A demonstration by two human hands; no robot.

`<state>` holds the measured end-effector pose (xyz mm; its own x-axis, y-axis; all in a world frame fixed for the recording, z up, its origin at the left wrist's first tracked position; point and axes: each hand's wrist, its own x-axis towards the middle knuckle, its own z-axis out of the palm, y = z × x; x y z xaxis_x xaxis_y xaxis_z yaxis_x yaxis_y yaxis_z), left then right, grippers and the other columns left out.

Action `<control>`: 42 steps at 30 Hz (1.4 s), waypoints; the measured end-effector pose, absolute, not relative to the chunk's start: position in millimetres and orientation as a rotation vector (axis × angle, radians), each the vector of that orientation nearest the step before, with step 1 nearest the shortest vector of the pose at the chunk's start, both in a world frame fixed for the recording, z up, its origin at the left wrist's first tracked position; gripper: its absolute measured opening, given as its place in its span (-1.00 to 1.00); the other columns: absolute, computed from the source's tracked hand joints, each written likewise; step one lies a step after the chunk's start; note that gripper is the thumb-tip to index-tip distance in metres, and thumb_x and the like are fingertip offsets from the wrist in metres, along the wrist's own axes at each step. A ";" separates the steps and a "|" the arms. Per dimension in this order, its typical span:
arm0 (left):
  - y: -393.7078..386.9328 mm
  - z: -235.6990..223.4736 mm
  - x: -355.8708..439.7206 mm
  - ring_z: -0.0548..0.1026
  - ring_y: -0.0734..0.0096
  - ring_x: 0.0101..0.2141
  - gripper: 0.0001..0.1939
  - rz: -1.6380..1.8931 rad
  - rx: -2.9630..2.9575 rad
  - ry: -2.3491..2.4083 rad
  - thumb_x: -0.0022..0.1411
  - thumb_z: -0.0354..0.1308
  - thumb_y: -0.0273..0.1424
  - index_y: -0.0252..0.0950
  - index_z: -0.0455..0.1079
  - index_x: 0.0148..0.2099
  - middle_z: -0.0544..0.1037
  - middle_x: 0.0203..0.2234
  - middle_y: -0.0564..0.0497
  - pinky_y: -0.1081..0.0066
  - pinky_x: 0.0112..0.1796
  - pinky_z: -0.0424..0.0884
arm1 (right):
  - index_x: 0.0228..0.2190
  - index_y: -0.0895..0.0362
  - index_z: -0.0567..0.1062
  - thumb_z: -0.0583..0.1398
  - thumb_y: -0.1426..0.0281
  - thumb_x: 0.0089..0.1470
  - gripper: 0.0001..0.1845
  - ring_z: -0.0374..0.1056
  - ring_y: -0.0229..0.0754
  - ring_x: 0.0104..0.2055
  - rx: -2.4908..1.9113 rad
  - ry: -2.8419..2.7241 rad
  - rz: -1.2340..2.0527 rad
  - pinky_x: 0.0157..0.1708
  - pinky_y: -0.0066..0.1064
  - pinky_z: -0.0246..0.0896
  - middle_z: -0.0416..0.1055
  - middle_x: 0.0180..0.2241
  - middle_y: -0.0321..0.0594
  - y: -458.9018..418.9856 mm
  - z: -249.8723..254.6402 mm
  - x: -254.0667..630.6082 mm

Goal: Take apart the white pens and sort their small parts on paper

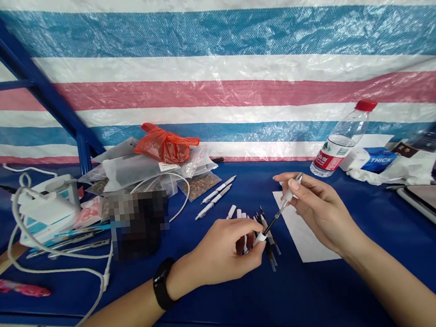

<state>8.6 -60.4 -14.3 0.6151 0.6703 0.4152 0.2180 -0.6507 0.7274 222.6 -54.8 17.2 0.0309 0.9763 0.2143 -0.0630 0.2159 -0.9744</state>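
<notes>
Head view: my left hand (221, 250) and right hand (323, 215) together pinch a black pen refill (273, 221) slanting down leftward.

The head-worn camera faces forward and down, looking closely onto the left hand (219, 253), right hand (323, 212) and blue table (216, 307).

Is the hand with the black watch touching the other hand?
Apart. The head view shows a plain gap between the left hand and the right hand; only the pen reaches across it.
</notes>
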 end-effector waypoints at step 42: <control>-46.1 -27.0 2.8 0.50 0.47 -0.45 -0.67 1.016 2.631 1.015 0.55 -0.07 -0.27 -0.25 0.51 -0.02 0.57 -0.36 0.01 0.48 -0.47 0.28 | -0.68 0.08 0.33 0.10 -0.14 0.25 -0.32 0.17 -0.24 -0.59 -1.306 -1.756 0.778 -0.53 -0.36 0.12 0.23 -0.67 -0.30 -58.7 2.6 210.4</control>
<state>2.8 -46.1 -27.0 0.5429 0.6402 0.5435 0.5429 -0.7614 0.3544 210.4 -58.7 2.6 -0.1508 0.9602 0.2352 0.4709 0.2790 -0.8369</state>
